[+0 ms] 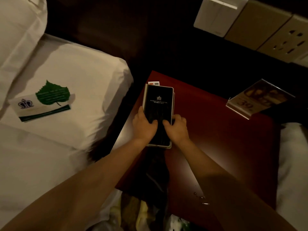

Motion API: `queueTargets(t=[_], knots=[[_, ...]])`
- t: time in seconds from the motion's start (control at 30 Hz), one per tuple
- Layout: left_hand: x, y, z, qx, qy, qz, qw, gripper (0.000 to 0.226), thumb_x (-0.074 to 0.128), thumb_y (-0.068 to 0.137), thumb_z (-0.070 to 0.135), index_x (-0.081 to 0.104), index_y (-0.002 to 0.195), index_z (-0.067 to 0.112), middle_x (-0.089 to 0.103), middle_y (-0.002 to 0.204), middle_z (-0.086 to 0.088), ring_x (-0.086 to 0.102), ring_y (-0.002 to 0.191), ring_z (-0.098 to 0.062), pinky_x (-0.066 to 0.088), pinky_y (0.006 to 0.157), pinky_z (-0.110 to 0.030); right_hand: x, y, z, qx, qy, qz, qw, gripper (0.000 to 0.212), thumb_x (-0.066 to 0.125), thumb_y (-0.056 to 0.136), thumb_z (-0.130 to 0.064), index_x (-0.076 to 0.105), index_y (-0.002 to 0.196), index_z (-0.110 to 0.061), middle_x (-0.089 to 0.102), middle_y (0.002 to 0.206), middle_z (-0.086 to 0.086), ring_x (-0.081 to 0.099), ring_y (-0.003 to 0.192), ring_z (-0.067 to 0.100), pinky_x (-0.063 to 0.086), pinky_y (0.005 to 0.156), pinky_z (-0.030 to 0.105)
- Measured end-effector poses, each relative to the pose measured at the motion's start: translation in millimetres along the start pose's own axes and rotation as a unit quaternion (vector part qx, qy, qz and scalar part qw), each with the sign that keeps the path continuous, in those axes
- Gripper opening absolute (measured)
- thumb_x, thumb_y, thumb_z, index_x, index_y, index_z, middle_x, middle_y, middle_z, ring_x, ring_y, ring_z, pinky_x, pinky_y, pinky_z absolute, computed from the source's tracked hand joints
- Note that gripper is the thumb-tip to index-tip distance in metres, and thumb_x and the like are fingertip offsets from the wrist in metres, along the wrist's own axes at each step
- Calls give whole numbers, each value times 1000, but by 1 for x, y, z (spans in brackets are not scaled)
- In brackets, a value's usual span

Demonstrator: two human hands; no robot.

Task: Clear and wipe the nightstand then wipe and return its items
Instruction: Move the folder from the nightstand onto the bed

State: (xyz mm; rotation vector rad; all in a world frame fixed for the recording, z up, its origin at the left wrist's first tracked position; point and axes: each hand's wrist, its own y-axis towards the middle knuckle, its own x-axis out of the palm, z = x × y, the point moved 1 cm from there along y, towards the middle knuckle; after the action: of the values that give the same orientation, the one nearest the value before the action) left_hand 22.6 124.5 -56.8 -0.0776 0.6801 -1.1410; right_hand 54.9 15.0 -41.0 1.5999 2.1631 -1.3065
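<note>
A dark red wooden nightstand (225,139) fills the middle right. On its left part lies a stack of booklets topped by a black folder (158,104) with a small crest. My left hand (144,125) grips the stack's left edge, thumb on the cover. My right hand (176,127) holds its right edge, fingers curled over the cover. A card with coloured marks (154,83) peeks out beyond the stack's far end. A clear acrylic sign stand (260,99) with a printed price card sits at the nightstand's far right.
A white bed (58,139) lies to the left with a green leaf card (45,102) and a pillow (18,30). Wall switches and sockets (250,22) are at the upper right. Another white bed edge (293,164) is at the right. Water drops (201,198) sit near the front.
</note>
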Motion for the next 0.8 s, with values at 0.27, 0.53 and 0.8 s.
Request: queueTargets(t=[0.27,0.53,0.8], knots=[[13,-12,-6,32,31,71,996,61,59,79,24,38,136,24,55,127,-4,54,115,-22,45,98,-49,1,2,6,-17,61,18,998,45,52,89,-27,41,128,-8,47,128,18,47,118,34,47,96,50],[-21,-13,-22,-14,56,97,994,70,56,85,31,22,146,31,44,140,-7,46,126,-24,32,110,-49,26,-5,-18,-30,44,-15,998,46,51,90,-28,39,131,-11,48,128,18,45,120,35,45,98,46],[-73,-24,-58,-35,-38,156,986,68,55,87,27,22,146,34,45,135,-5,49,107,-9,37,81,-22,80,-25,-61,-93,-4,-59,994,46,52,88,-28,39,130,-14,54,125,14,47,118,33,44,98,46]])
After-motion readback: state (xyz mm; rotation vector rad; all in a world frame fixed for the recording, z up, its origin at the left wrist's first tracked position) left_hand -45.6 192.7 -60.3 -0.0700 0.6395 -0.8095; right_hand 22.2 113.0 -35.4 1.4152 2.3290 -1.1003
